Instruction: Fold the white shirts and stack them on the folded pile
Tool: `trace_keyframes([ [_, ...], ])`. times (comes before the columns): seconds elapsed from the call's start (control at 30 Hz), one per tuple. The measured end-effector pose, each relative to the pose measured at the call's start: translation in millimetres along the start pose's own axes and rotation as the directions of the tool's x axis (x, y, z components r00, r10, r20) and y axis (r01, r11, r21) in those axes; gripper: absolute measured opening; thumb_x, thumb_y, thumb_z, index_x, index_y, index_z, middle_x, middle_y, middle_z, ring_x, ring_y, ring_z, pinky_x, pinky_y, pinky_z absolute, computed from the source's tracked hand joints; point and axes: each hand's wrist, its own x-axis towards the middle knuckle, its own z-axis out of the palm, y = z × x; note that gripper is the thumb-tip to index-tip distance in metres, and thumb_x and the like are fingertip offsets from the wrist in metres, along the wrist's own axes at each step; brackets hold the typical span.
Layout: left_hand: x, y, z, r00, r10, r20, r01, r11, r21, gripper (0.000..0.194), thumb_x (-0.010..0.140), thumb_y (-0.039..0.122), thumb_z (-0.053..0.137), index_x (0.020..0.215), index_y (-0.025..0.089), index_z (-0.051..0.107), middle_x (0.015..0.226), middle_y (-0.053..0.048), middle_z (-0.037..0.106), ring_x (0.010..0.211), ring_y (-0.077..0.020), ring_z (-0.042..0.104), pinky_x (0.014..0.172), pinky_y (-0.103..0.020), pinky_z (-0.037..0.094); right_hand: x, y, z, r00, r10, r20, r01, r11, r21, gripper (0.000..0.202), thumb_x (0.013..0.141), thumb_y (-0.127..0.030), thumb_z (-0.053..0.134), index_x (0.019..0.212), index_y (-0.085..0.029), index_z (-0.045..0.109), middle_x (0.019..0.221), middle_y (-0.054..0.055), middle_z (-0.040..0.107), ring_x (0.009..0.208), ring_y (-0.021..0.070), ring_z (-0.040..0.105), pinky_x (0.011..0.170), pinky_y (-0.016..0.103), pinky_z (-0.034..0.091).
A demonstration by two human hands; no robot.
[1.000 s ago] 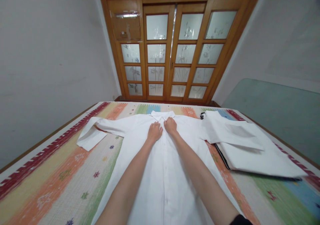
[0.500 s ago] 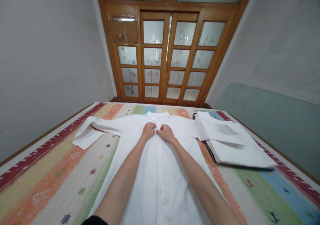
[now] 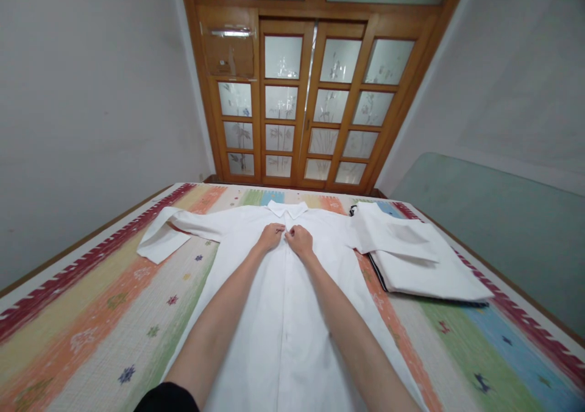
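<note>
A white long-sleeved shirt [image 3: 256,314] lies front side up, its collar [image 3: 287,209] pointing away from me. At the front placket just below the collar, my left hand [image 3: 271,236] pinches the shirt's edge with its fingertips. Close beside it, my right hand [image 3: 300,240] is curled with thumb and fingers together on the same placket. The fingertips of both hands nearly meet. Whatever button sits between them is too small to make out. The left sleeve [image 3: 159,241] is bent back on itself, and the right sleeve [image 3: 393,235] lies over folded clothes.
A stack of folded white and dark clothes [image 3: 434,278] lies at the right. Under everything is a striped, patterned cover [image 3: 173,314]. Beyond the far edge stand wooden doors with glass panes [image 3: 315,101]. A pale green panel [image 3: 493,229] leans along the right wall.
Both hands stay at the placket below the collar, with only slight finger movement. The view has shifted a little.
</note>
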Motion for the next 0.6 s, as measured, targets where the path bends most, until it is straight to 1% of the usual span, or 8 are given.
trace_keyframes([
  [0.13,-6.6,3.1,4.7,1.000,-0.008,-0.019,0.009,0.999,0.041,0.027,0.076,0.010,0.056,0.094,0.018,0.075,0.112,-0.008,0.069,0.108,-0.0199,0.061,0.102,-0.032,0.043,3.0,6.6,0.0,1.000,0.009,0.000,-0.009,0.997,0.074,0.019,0.085,-0.025,0.052,0.077,-0.017,0.067,0.082,0.007,0.069,0.077,0.0164,0.059,0.066,0.024,0.037],
  [0.23,-7.7,6.9,7.5,0.999,-0.020,-0.037,0.022,0.997,0.071,0.022,0.077,0.014,0.059,0.091,0.018,0.075,0.111,-0.009,0.068,0.108,-0.0211,0.060,0.101,-0.034,0.042,4.4,9.6,0.0,1.000,0.011,0.003,-0.011,0.991,0.131,0.020,0.083,-0.021,0.051,0.073,-0.017,0.067,0.077,0.005,0.070,0.072,0.0149,0.059,0.063,0.023,0.036],
  [0.3,-6.9,10.3,8.5,0.998,-0.030,-0.049,0.035,0.996,0.088,0.020,0.076,0.013,0.059,0.088,0.018,0.074,0.109,-0.009,0.068,0.107,-0.0211,0.059,0.100,-0.034,0.042,4.5,9.9,-0.4,1.000,0.007,0.002,-0.008,0.987,0.163,0.017,0.080,-0.021,0.053,0.071,-0.018,0.067,0.074,0.004,0.069,0.070,0.0144,0.059,0.061,0.022,0.036],
  [0.43,-4.9,17.5,8.1,0.996,-0.063,-0.067,0.070,0.990,0.118,0.023,0.071,0.006,0.057,0.084,0.018,0.073,0.104,-0.008,0.067,0.104,-0.0204,0.057,0.097,-0.033,0.043,3.3,8.7,-1.8,1.000,0.006,-0.003,-0.005,0.977,0.211,0.011,0.073,-0.025,0.060,0.069,-0.017,0.066,0.070,0.003,0.068,0.066,0.0140,0.058,0.060,0.022,0.037],
  [0.53,-4.0,22.2,6.1,0.991,-0.109,-0.076,0.119,0.982,0.143,0.024,0.069,0.005,0.058,0.084,0.015,0.073,0.103,-0.010,0.065,0.103,-0.0221,0.057,0.093,-0.032,0.043,2.7,8.6,-2.1,1.000,-0.001,-0.006,0.002,0.971,0.238,0.010,0.070,-0.026,0.062,0.070,-0.018,0.066,0.070,0.002,0.067,0.065,0.0137,0.058,0.061,0.022,0.038],
  [0.6,-3.1,24.9,4.3,0.988,-0.140,-0.069,0.150,0.977,0.153,0.024,0.067,0.006,0.058,0.084,0.014,0.073,0.101,-0.011,0.065,0.102,-0.0228,0.058,0.092,-0.032,0.043,2.8,9.2,-1.6,1.000,-0.008,-0.009,0.010,0.969,0.248,0.009,0.069,-0.025,0.062,0.071,-0.017,0.066,0.070,0.002,0.066,0.066,0.0138,0.057,0.062,0.022,0.039],
])
